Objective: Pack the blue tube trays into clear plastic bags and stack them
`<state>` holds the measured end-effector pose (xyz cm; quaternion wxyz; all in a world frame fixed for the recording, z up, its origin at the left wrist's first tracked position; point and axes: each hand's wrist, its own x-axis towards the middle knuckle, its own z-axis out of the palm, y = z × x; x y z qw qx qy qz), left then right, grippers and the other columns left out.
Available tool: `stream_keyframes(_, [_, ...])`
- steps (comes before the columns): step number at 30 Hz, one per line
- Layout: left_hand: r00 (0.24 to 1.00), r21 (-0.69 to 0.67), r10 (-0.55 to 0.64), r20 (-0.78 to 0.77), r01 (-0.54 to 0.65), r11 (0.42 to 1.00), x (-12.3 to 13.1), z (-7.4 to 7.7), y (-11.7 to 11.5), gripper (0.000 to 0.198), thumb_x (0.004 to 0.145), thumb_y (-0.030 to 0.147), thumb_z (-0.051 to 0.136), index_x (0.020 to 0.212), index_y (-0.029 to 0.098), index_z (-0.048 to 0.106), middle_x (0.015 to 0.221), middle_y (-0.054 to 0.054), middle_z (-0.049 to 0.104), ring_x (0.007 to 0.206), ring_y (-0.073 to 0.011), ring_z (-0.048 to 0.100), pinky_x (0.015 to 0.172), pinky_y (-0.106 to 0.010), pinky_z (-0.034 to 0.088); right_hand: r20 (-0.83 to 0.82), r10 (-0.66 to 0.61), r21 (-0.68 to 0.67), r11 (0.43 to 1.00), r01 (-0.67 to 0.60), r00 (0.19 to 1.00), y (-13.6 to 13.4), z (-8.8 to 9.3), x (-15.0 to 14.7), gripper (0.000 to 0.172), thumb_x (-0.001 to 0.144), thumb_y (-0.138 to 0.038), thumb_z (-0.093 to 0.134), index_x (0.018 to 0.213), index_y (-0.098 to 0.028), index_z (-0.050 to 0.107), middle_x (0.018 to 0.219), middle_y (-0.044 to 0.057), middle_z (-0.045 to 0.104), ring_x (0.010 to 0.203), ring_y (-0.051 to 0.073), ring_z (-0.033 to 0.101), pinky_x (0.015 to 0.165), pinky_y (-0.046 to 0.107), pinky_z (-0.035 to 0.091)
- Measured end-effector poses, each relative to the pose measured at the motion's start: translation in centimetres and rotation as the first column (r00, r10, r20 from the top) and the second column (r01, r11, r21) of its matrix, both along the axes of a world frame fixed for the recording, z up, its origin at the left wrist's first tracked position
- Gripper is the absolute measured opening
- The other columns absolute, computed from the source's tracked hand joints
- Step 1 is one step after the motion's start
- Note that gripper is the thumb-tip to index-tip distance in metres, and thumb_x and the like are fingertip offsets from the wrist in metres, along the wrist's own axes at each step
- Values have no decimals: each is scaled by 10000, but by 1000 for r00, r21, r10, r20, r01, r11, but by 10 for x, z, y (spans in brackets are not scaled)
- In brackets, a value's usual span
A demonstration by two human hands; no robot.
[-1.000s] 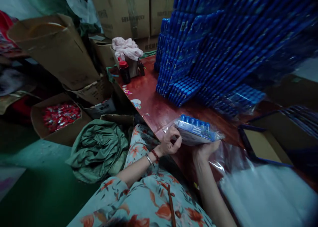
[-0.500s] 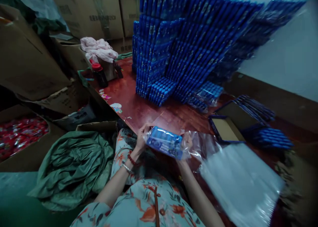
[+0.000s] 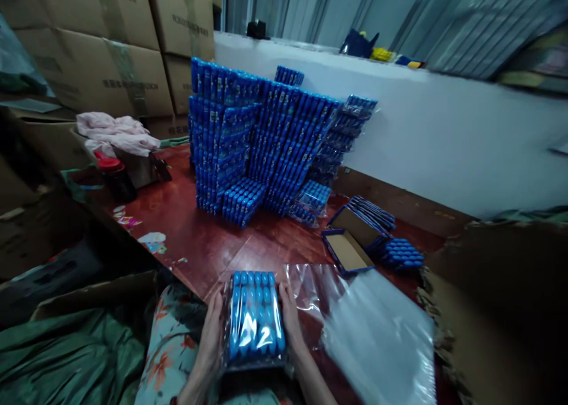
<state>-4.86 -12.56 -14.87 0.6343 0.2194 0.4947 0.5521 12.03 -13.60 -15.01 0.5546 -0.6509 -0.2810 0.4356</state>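
Both my hands hold one pack of blue tubes wrapped in a clear plastic bag, at the near edge of the red-brown table. My left hand grips its left side with fingers pressed along the edge. My right hand grips its right side the same way. The pack lies flat, caps pointing away from me. A tall stack of the same blue packs stands at the middle of the table.
A pile of clear plastic bags lies right of my hands. Open blue trays and loose blue tubes sit beyond it. A dark jar with a red lid, a pink cloth and cardboard boxes are at left. A white wall backs the table.
The view has swung up and to the right. The bagged pack has turned from a tilted sideways hold to lying flat, lengthwise between my hands, lower and closer to my body.
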Motion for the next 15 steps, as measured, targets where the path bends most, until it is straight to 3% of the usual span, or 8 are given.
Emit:
stream_keyframes(3, [980,-106,-45,196,66,992,3,-3,-19,434,859,448,533,1257,277,507,1369,-41,527,1263,-227,495,1119,-428,326,-164,113,6,994,-114,980,-3,-1,1,449,743,-596,589,1074,-293,589,1064,24,651,1065,263,582,922,411,451])
stream_keyframes(5, [990,-177,-62,125,84,981,2,-5,-24,500,814,401,620,1280,292,478,1349,-44,546,1260,-246,499,1104,-450,348,-209,195,43,981,-190,958,-8,-2,-3,545,708,-526,676,1198,-333,537,1155,12,628,1125,263,563,960,413,436])
stream_keyframes(8, [991,-190,-129,-35,120,974,-2,2,-20,630,720,385,728,1288,271,480,1362,-53,535,1330,-268,406,1130,-439,307,-283,334,87,943,-322,899,-16,3,-8,902,647,-381,780,1411,-362,301,1286,19,571,1219,255,513,1023,417,400])
stream_keyframes(11, [964,-120,-265,22,266,957,-1,37,-10,717,725,500,689,1348,245,443,1405,-83,489,1356,-291,359,1144,-450,273,-397,310,73,949,-307,864,-17,24,-1,964,670,-357,770,1451,-329,206,1312,35,562,1202,242,538,1017,421,416])
stream_keyframes(13, [939,-9,-335,75,337,942,1,69,0,732,772,587,583,1392,244,400,1449,-94,430,1339,-305,386,1124,-474,300,-452,228,37,971,-237,862,-5,49,18,826,717,-392,722,1420,-292,300,1259,49,604,1130,242,594,976,425,452])
stream_keyframes(15, [933,150,-360,-15,358,922,2,91,12,693,815,593,510,1404,249,390,1488,-80,370,1346,-292,377,1119,-459,307,-459,181,22,981,-192,870,19,76,51,655,741,-431,683,1325,-235,461,1116,71,679,1019,252,652,909,424,498])
